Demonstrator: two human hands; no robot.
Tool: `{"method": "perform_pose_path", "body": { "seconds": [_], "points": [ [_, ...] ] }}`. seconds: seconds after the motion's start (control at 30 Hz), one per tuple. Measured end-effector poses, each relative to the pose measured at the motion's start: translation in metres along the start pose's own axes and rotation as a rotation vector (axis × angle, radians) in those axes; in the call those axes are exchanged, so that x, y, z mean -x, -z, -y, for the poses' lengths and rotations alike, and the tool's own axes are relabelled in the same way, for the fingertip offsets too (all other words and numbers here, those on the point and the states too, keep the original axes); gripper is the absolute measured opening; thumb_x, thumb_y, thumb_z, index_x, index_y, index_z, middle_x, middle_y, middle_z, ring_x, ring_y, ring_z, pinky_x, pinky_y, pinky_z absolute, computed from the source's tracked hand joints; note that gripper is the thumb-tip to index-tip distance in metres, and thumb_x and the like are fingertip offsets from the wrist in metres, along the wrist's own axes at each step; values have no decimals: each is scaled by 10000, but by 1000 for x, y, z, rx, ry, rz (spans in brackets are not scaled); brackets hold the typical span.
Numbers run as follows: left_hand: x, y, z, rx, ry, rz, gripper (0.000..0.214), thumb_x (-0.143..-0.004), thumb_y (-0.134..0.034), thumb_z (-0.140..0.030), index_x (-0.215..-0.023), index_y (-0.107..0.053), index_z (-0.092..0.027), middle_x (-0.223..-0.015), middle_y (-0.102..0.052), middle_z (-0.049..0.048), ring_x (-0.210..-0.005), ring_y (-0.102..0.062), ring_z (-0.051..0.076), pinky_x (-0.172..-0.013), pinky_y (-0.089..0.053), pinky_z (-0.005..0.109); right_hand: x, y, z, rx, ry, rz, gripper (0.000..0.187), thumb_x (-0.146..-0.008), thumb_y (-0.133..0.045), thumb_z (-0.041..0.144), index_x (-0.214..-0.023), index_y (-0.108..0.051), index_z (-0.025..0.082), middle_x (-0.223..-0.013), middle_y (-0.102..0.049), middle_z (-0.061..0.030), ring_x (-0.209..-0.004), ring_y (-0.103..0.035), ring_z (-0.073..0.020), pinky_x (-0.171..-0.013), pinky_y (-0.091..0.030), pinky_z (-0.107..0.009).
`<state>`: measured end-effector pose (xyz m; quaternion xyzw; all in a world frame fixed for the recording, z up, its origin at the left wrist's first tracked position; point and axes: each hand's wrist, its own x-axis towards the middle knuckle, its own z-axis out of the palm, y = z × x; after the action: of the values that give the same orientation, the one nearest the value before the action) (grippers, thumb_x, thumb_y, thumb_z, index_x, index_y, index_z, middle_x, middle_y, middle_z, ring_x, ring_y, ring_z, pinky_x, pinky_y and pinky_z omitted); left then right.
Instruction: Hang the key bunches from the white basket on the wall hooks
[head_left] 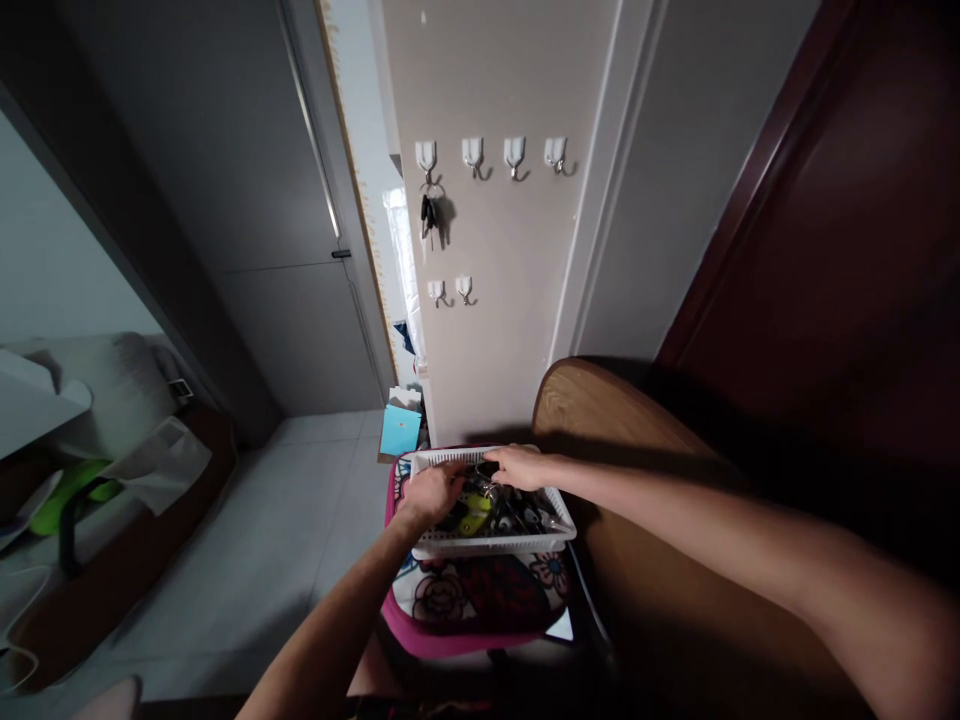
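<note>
A white plastic basket with slotted walls holds a jumble of small dark and metal items, among them a yellow-green piece and what look like keys. My left hand reaches over the basket's left side, its fingers curled down among the contents. From the right, my right hand reaches in near the back wall, thumb and forefinger bent close together over the metal items. Dim light and the fingers themselves hide what either hand grips. Beneath the basket is a pink-edged, flower-patterned padded surface.
White hooks are fixed on the wall panel ahead; a bunch of keys hangs from the upper left one. A curved wooden panel stands close on the right. A blue box sits on the floor behind, left of the panel.
</note>
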<state>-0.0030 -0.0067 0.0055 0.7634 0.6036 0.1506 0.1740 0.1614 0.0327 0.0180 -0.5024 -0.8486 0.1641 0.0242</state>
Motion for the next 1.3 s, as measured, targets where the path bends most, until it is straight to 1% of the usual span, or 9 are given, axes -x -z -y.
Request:
{"method": "perform_pose_path", "body": {
  "seconds": [0.1, 0.23, 0.47, 0.6, 0.73, 0.87, 1.0, 1.13, 1.3],
  "points": [
    [-2, -1, 0, -91, -25, 7, 346, -704, -338, -303, -1037, -413, -247, -924, -555, 47, -830, -500, 188, -681, -367, 264, -2, -1, -7, -3, -64, 39, 318, -502, -522, 187, -809, -575, 251, -656, -581, -6, -613, -507, -151, -487, -304, -212],
    [-5, -7, 3, -146, 1, -5, 349, -696, -351, -303, -1036, -413, -251, -868, -572, 62, -778, -519, 198, -659, -372, 284, -3, -4, -12, -9, -105, -15, 271, -478, -534, 186, -739, -582, 241, -642, -567, -1, -613, -496, -152, -482, -289, -212],
    [-14, -21, 13, 70, -80, -20, 285, -666, -386, -203, -928, -498, -192, -800, -580, 32, -711, -515, 135, -641, -374, 222, 0, -3, -6, -14, -53, -33, 258, -498, -529, 206, -753, -564, 232, -720, -570, -1, -653, -491, -148, -500, -294, -213],
    [-17, -24, 16, 129, -92, -80, 219, -669, -385, -212, -822, -537, -177, -757, -576, 17, -687, -505, 124, -628, -375, 216, -1, -2, -6, -9, -18, -11, 383, -508, -524, 218, -891, -523, 243, -790, -568, 0, -692, -491, -149, -501, -297, -205],
    [-15, -23, 14, 168, -113, -118, 206, -666, -392, -223, -816, -523, -169, -758, -568, 16, -678, -500, 118, -630, -376, 217, -3, 3, -4, 43, 8, 73, 341, -541, -498, 248, -878, -541, 222, -739, -572, -2, -631, -485, -131, -474, -291, -195],
    [-10, -16, 8, 205, -215, -169, 235, -687, -371, -273, -830, -519, -160, -817, -550, 33, -741, -488, 121, -679, -366, 218, -4, 14, 6, -37, 112, 145, 297, -592, -437, 204, -861, -559, 182, -728, -576, 4, -590, -472, -92, -493, -309, -173],
    [-5, -13, 6, 147, -333, -88, 206, -642, -434, -242, -802, -546, -178, -816, -554, 23, -775, -477, 131, -713, -350, 219, 0, 21, 17, -27, 175, 307, 325, -528, -508, 241, -835, -581, 167, -701, -575, 5, -562, -463, -91, -458, -304, -164],
    [-4, -14, 6, 109, -366, -52, 205, -632, -441, -232, -798, -554, -193, -808, -560, 11, -764, -477, 133, -700, -352, 219, 4, 21, 20, -36, 157, 211, 245, -545, -471, 193, -749, -606, 178, -630, -576, 10, -514, -454, -78, -434, -295, -162],
    [-4, -14, 8, 115, -349, -57, 191, -626, -434, -189, -769, -560, -187, -739, -568, 7, -689, -489, 124, -652, -364, 215, -2, 21, 18, -229, 65, 167, 211, -531, -445, 136, -668, -605, 153, -508, -540, 22, -420, -410, -59, -387, -276, -164]
  ]
}}
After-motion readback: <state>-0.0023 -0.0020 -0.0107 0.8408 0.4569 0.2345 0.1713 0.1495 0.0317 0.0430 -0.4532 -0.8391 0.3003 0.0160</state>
